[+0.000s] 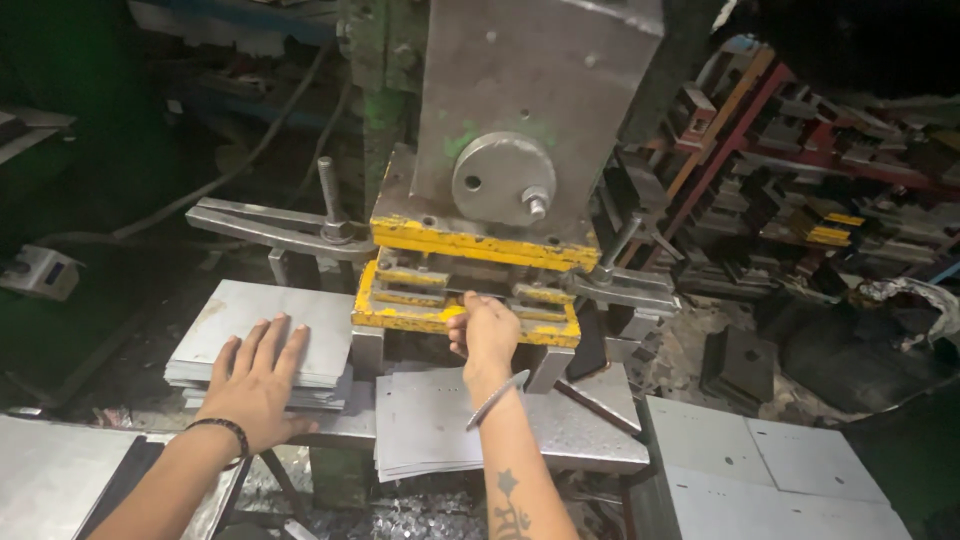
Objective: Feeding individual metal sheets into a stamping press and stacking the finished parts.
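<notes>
My left hand [258, 378] lies flat with spread fingers on top of a stack of grey metal sheets [300, 315] at the left of the press. My right hand [487, 330] reaches into the yellow die [400, 315] of the press, its fingers pinched on a thin metal piece at the die's slot; the piece itself is mostly hidden by the fingers. Above the die hangs the grey ram block [520, 100] with a round disc on its face.
A second stack of punched sheets [425, 425] lies below the die. More sheets [770, 475] lie at the lower right and at the lower left [50, 475]. Clamp arms [270, 225] hold the die. Racks of metal parts [830, 170] stand at the right.
</notes>
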